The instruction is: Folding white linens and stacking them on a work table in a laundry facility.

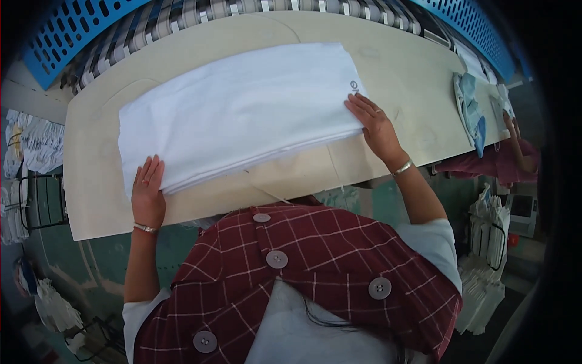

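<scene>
Off to your far left, white folded pieces (pixel 33 145) hang stacked on a wire rack (pixel 42 200) beside the counter (pixel 91 206), though what kind of pieces they are is hard to make out. Your left hand (pixel 148 188) lies flat and open, fingers spread, on the near left corner of the folded white cloth (pixel 242 112), gripping nothing; keep that palm pressing down so the layers under it stay squared. The cloth rests across the middle of the pale counter, its long edge running slightly uphill toward the right. Your right hand (pixel 374 124) is likewise open and flat on the near right corner; press evenly with both so the fold does not skew, and smooth toward the edges rather than bunching the middle. Beyond the cloth, a blue slotted guard (pixel 66 30) arcs over striped belts (pixel 182 18). At the far right, blue fabric (pixel 471 112) lies on the counter near another person's hand (pixel 509 124), and more white stacked goods (pixel 485 267) stand in a rack below.
</scene>
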A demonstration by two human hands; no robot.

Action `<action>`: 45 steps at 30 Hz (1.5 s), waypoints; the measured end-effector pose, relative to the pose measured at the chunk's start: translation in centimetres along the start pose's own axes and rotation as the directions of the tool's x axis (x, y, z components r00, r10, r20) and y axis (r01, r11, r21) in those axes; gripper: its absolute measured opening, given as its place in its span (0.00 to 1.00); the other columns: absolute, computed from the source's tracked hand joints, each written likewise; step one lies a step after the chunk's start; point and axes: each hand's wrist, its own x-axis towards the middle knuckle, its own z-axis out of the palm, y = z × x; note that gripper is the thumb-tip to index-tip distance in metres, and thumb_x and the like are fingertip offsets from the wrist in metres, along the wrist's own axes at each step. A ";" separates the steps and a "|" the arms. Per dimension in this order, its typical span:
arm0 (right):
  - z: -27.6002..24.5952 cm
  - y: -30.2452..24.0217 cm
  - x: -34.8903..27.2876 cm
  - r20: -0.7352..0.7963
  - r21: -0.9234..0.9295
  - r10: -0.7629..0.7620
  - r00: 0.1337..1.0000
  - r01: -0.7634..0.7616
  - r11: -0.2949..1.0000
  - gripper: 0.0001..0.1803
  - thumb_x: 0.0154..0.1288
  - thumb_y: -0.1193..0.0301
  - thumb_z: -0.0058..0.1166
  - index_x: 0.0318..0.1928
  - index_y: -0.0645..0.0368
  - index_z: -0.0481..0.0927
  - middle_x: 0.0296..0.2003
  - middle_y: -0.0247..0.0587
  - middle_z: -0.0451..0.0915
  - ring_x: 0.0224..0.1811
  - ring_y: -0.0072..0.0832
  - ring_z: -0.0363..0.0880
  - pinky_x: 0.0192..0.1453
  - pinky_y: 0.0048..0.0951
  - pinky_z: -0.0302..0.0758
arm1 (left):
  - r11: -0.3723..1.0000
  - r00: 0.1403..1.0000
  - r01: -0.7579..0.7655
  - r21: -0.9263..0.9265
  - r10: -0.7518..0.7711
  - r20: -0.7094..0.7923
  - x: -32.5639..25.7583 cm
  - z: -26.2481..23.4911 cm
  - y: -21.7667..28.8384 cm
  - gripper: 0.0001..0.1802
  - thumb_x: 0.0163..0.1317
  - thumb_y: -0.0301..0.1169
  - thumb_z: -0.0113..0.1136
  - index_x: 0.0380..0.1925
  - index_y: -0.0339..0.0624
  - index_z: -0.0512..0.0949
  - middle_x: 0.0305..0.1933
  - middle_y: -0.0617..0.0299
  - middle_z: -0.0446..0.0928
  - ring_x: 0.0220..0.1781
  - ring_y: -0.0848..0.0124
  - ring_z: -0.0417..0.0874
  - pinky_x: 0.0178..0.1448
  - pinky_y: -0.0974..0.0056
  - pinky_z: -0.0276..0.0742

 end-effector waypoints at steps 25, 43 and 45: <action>2.1 -1.6 3.8 0.040 0.163 0.255 0.966 -0.258 0.952 0.29 0.64 0.66 0.49 0.64 0.65 0.62 0.66 0.61 0.57 0.66 0.54 0.59 0.68 0.44 0.59 | 0.963 0.961 0.263 0.052 -0.266 0.074 3.9 -0.8 -1.7 0.30 0.60 0.38 0.53 0.64 0.44 0.64 0.71 0.54 0.57 0.74 0.56 0.53 0.73 0.45 0.43; -0.9 -2.9 3.6 -0.042 0.005 0.165 0.985 -0.165 0.986 0.30 0.60 0.64 0.54 0.62 0.61 0.67 0.65 0.55 0.62 0.66 0.49 0.61 0.67 0.45 0.60 | 0.984 0.995 -0.068 -0.164 0.079 0.063 0.5 -4.7 -1.4 0.31 0.45 0.21 0.57 0.55 0.39 0.71 0.65 0.53 0.66 0.69 0.58 0.63 0.72 0.49 0.56; -1.9 -3.7 3.9 -0.064 -0.070 0.125 0.990 -0.130 0.989 0.30 0.59 0.64 0.55 0.61 0.60 0.68 0.65 0.53 0.62 0.67 0.48 0.61 0.67 0.45 0.60 | 0.982 0.995 -0.082 -0.168 0.091 0.041 0.4 -4.4 -1.6 0.31 0.44 0.19 0.55 0.54 0.39 0.71 0.65 0.53 0.66 0.69 0.58 0.64 0.72 0.49 0.57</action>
